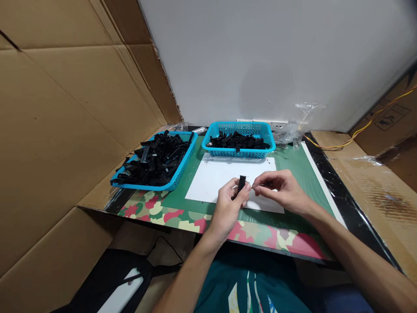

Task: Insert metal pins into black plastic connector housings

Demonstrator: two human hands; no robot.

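Note:
My left hand [229,195] is closed around a narrow black strip [241,183], whose squared end sticks up past the fingers. Close beside it on the right, my right hand [282,189] pinches a thin, needle-like piece [258,186] between thumb and fingertips. Its tip points toward the left thumb; whether it touches the strip I cannot tell. Both hands are above a white sheet of paper [203,184] that lies on the green mat [177,198]. The lower part of the strip is hidden in the left palm.
A blue basket [177,180] heaped with black strips stands at the left. Another blue basket [239,153] with similar pieces is at the back. Clear plastic bags [289,132] lie beside it. Cardboard [65,113] walls the left side, and a yellow cable [353,138] runs along the right.

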